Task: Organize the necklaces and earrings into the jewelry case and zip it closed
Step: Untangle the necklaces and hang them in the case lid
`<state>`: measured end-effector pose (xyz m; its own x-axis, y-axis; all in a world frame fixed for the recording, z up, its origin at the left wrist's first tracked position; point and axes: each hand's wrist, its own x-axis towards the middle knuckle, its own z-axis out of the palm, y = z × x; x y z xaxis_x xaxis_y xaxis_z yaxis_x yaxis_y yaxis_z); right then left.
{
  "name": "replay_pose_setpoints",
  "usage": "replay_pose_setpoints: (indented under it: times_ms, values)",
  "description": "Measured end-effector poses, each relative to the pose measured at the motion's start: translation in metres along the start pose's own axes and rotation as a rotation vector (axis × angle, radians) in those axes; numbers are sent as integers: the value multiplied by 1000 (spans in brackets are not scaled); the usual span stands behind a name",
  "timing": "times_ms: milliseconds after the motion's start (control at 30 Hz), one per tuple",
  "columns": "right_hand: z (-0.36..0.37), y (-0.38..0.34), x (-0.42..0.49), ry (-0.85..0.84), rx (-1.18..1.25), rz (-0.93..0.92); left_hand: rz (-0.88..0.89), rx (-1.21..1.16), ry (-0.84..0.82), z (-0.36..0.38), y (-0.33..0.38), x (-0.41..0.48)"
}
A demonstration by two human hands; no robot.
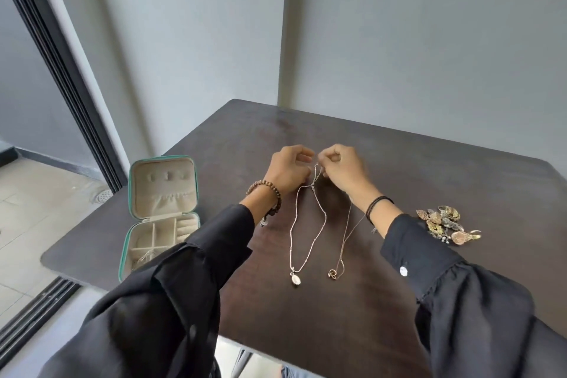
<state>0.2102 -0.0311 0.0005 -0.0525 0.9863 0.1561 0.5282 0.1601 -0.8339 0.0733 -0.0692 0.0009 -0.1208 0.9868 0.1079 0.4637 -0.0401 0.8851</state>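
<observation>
Both hands meet above the middle of the dark desk [429, 169]. The left hand [290, 169] and the right hand [340, 169] are curled, and their fingertips pinch the top of a silver necklace [322, 218] at the point where the two hands nearly touch. From that pinch the chain falls towards the person in a long loop and ends in a pale oval pendant [295, 279] lying on the desk.

Just right of this loop, below the right wrist, lies a thinner rose-gold necklace [346, 239] with a small ring-shaped pendant [332, 274]. Its upper end disappears under the right wrist, so I cannot tell whether that hand touches it.

Well to the right of the right hand sits a heap of gold and bronze earrings [445, 222].

To the left of the left hand the jewelry case [181, 184] stands unzipped, teal outside and beige inside, with its lid propped up. The left sleeve covers part of its divided tray.

A wooden bead bracelet [267, 190] circles the left wrist and black cords [376, 204] circle the right.
</observation>
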Motion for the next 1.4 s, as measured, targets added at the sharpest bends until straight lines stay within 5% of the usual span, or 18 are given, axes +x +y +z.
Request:
replay_pose_setpoints:
  times_ms: [567,1033,1400]
  values:
    - [0,-43,-67,4,-79,-163,69,88,117,-46,12,-74]
    - [62,-111,-173,-264,68,-296,18,167,299,-149,-22,-199]
    - [111,-141,-214,-370,-307,-341,-159,187,482,-192,-65,-235]
